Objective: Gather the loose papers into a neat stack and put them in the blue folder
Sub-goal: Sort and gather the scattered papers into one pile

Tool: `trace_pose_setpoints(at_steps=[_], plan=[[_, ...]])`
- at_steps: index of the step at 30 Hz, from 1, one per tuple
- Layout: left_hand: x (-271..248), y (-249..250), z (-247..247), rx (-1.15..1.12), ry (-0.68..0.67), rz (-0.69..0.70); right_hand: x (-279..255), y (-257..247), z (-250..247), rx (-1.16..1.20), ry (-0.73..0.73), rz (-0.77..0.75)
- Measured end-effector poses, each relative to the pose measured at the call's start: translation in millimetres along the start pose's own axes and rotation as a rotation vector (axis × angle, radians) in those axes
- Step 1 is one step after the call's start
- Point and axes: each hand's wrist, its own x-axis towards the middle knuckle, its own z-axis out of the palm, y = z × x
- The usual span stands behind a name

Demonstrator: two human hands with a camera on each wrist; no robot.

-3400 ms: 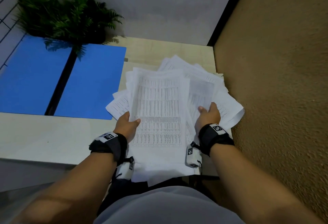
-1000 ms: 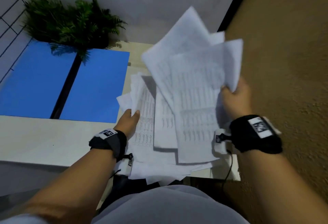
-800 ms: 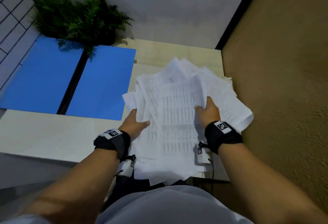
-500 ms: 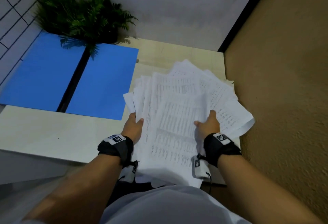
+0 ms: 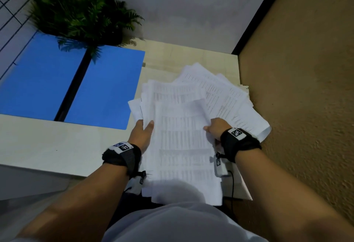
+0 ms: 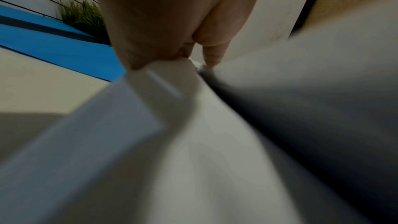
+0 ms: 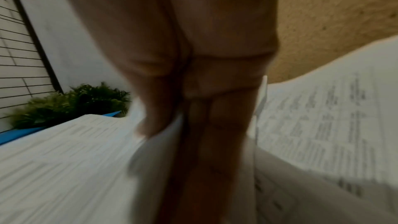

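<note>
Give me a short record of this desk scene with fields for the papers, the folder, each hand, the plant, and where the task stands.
papers: loose white printed sheets, fanned unevenly on the pale wooden desk, overhanging its near edge
folder: blue folder, lying open and flat, left of the papers, nothing in it
left hand: grips the pile's left edge
right hand: pinches sheets at the right side
plant: green fern behind the folder
task stage: gathering; not yet squared

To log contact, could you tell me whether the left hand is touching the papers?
Touching: the head view shows the left hand gripping the papers' left edge.
</note>
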Motion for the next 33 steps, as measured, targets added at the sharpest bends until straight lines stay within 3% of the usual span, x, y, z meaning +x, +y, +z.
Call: trace_pose_setpoints(at_steps=[2,3,5,8,10,14,17,19,21,22,24,28,33], plan=[[-2.4,4.5,0.4,0.031,0.004,0.003,-3.6,-8.4,1.6,-0.138,-0.177,0.029],[-1.6,5.1,0.4,0.056,0.012,0.007,-4.8,-10.4,0.7,-0.224,-0.179,0.018],[1.1,4.2,-1.5,0.096,0.017,0.022,-1.6,-9.8,-6.0,-0.252,0.006,-0.004],[3.6,0.1,-3.4,0.081,0.014,0.035,3.4,-10.1,-16.2,0.182,0.351,-0.044],[2.8,-0.6,-2.4,0.061,0.021,0.04,10.9,-17.2,-16.1,0.317,0.383,-0.05],[-4.5,-0.3,3.0,-0.035,0.0,0.018,18.3,-32.5,4.8,0.38,0.25,0.024],[-6.7,-4.6,6.7,0.064,0.016,0.079,21.0,-31.9,32.7,0.403,0.165,0.013],[-2.3,-6.8,3.7,0.068,0.056,0.092,22.7,-24.8,40.9,0.503,0.322,0.048],[3.6,-7.5,-6.4,0.045,0.114,0.071,25.6,-9.4,34.9,0.513,0.519,0.216],[6.9,-8.5,-12.6,0.04,0.132,0.045,25.7,-1.1,30.9,0.488,0.528,0.31],[12.2,-11.9,-20.9,0.052,0.119,0.001,27.6,12.6,24.1,0.526,0.409,0.363],[16.7,-18.1,-20.9,0.069,0.069,-0.024,31.6,15.4,26.0,0.657,0.201,0.215],[15.7,-17.1,-17.4,0.063,0.071,-0.045,27.8,15.5,25.4,0.677,0.289,0.285]])
